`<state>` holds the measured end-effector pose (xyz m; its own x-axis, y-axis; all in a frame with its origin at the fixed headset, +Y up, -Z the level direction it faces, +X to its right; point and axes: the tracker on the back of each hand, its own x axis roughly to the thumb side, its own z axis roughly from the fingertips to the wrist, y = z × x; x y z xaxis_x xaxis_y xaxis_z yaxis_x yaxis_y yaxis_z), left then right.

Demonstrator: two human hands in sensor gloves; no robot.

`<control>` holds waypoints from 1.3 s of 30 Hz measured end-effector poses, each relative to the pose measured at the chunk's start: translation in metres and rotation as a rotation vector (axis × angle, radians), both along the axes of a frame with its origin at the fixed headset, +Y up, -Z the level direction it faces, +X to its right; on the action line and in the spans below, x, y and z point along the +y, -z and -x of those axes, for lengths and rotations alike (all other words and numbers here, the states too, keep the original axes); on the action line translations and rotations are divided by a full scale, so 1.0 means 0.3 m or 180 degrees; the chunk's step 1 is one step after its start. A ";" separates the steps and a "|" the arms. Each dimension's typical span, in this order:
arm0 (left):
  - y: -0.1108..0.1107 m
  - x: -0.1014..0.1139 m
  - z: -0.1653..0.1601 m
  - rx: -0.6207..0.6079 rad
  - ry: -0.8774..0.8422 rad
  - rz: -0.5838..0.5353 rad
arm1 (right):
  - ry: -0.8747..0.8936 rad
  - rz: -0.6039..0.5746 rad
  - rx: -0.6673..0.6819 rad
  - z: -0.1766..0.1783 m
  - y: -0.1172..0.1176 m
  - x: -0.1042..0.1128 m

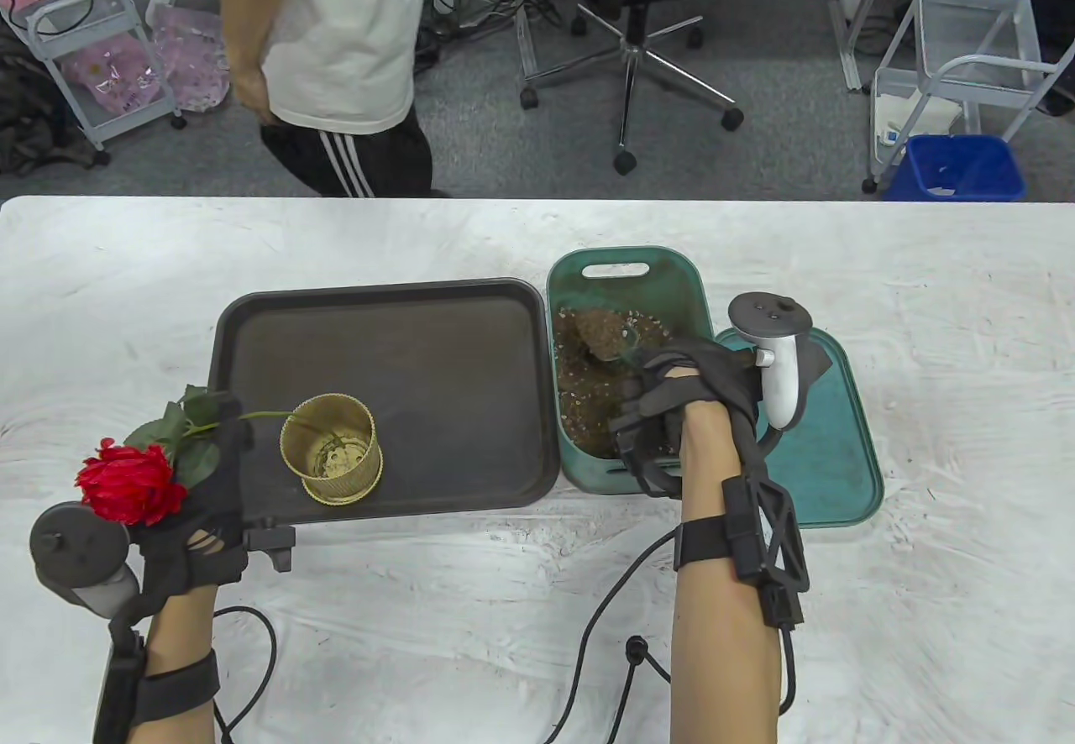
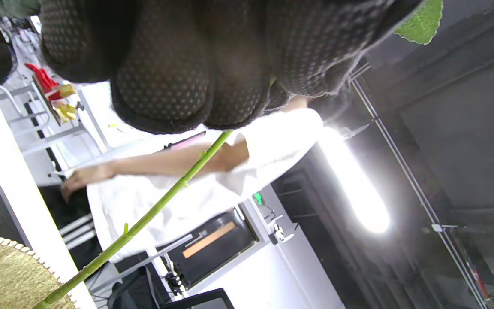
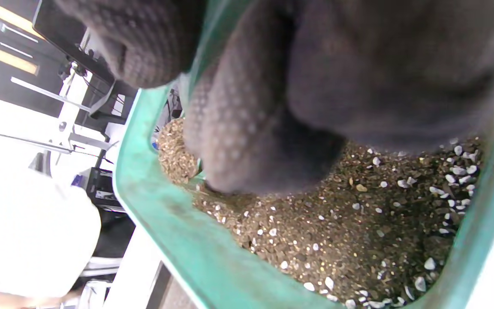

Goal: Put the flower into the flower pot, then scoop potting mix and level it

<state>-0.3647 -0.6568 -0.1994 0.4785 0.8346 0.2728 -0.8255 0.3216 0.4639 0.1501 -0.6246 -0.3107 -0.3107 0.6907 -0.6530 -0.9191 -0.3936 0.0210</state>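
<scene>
My left hand (image 1: 206, 484) grips the green stem (image 2: 165, 201) of a red rose (image 1: 130, 484) near the table's front left. The stem's lower end reaches over the rim into the round golden flower pot (image 1: 330, 447), which stands upright on a dark tray (image 1: 437, 341). The pot's rim (image 2: 2, 270) shows in the left wrist view. My right hand (image 1: 663, 408) is inside a green bin (image 1: 621, 261) of potting mix (image 3: 358, 223). It grips a scoop (image 1: 592, 337) that carries a heap of mix (image 3: 174, 150).
The bin's green lid (image 1: 827, 450) lies flat just right of the bin. A person in a white shirt (image 1: 336, 30) stands beyond the table's far edge. Glove cables (image 1: 596, 635) trail across the white table (image 1: 966, 290) near the front.
</scene>
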 end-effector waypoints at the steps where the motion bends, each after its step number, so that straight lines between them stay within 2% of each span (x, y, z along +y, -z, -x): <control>1: 0.001 -0.001 0.001 0.0001 -0.0014 0.0004 | 0.0009 -0.0034 -0.0008 -0.004 -0.007 0.009; 11: -0.001 0.004 -0.009 -0.0010 0.0037 -0.0003 | 0.0207 -0.0322 0.0224 0.032 -0.036 0.089; 16: -0.002 0.006 -0.006 0.0012 0.0030 0.0000 | 0.0316 -0.0424 0.0554 0.125 -0.032 0.115; 21: -0.004 0.009 -0.006 0.0015 0.0038 -0.0003 | 0.0411 -0.0503 0.0974 0.276 -0.032 0.125; 26: -0.005 0.014 -0.008 0.0003 0.0094 -0.0019 | 0.0525 -0.0474 0.1393 0.442 -0.037 0.098; 30: -0.006 0.014 -0.005 0.0001 0.0101 -0.0021 | 0.0483 -0.0380 0.1691 0.574 -0.042 0.049; 35: -0.009 0.015 -0.002 0.0015 0.0105 -0.0029 | 0.0224 -0.0258 0.1913 0.682 -0.051 -0.021; 39: -0.008 0.015 -0.003 -0.0004 0.0115 -0.0038 | -0.0140 -0.0258 0.2030 0.737 -0.067 -0.042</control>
<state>-0.3639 -0.6523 -0.1971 0.5080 0.8134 0.2835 -0.8140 0.3457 0.4668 -0.0710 -0.6374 -0.2906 -0.6497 0.7079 -0.2771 -0.7190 -0.4537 0.5265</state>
